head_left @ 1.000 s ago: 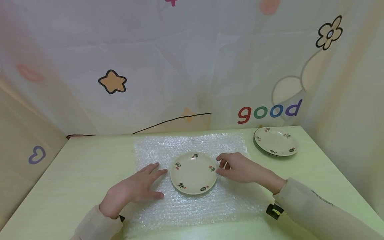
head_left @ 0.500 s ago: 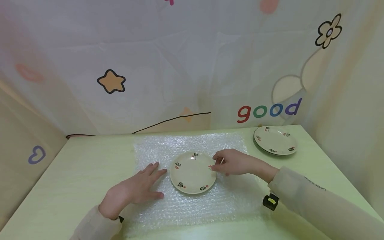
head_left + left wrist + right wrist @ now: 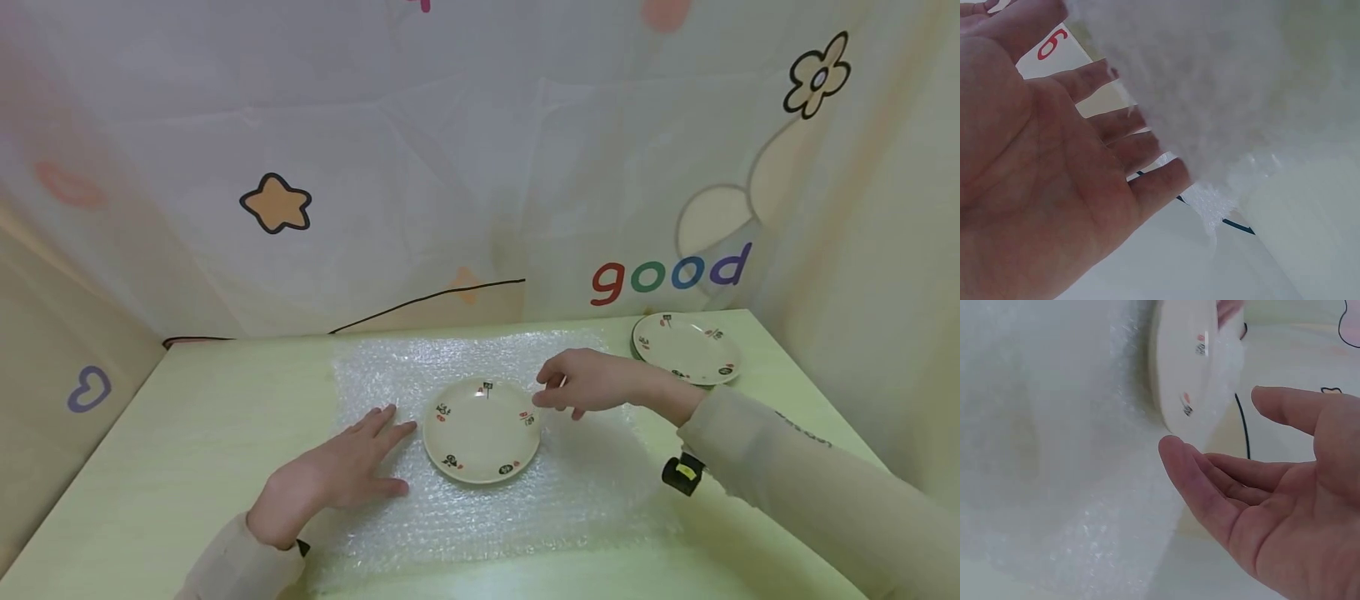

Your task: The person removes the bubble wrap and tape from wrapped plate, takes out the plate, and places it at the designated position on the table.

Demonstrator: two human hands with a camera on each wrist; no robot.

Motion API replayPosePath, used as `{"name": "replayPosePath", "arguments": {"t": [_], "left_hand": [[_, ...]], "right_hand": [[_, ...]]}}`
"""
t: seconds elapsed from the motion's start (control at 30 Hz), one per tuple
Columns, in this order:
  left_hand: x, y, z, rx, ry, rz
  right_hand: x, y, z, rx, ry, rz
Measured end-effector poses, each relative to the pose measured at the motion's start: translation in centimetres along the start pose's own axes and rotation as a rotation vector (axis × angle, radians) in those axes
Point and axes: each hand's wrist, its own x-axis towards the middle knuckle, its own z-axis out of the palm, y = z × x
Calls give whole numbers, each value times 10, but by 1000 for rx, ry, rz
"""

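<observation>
A round cream plate (image 3: 482, 433) with small black and red motifs lies on a sheet of bubble wrap (image 3: 465, 525) in the head view. Left of it, my left hand (image 3: 345, 462) rests over the wrap with fingers spread, apart from the rim. The left wrist view shows that palm (image 3: 1054, 156) with nothing in it. My right hand (image 3: 592, 382) hovers at the plate's upper right edge, fingers loosely bent. In the right wrist view, thumb and fingers of this hand (image 3: 1260, 487) stand apart, with fingertips just off the plate's rim (image 3: 1179, 369).
More plates of the same pattern (image 3: 690, 350) are stacked at the table's back right corner, partly covered by my right forearm. A printed curtain (image 3: 420, 208) rises behind the pale green table (image 3: 187, 433) and at both sides.
My right hand moved onto the plate's right rim, then rose up and away from it, toward the back. The left hand kept its place. The plate stayed where it was.
</observation>
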Motion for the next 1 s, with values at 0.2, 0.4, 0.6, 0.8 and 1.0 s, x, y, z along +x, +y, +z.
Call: {"name": "replayPosePath", "arguments": {"t": [0.2,0.4,0.6,0.8,1.0], "left_hand": [[0,1,-1,-3,5,8],[0,0,-1,-10,3,13],[1,-2,0,-12,-1,20],[1,-1,1,-21,1,24],[0,-1,0,-23,1,21]], "right_hand": [[0,-2,-7,5,35,-23],[18,0,13,2,94,6],[32,-1,30,4,115,59],[39,4,37,25,161,69],[42,9,41,79,215,51]]}}
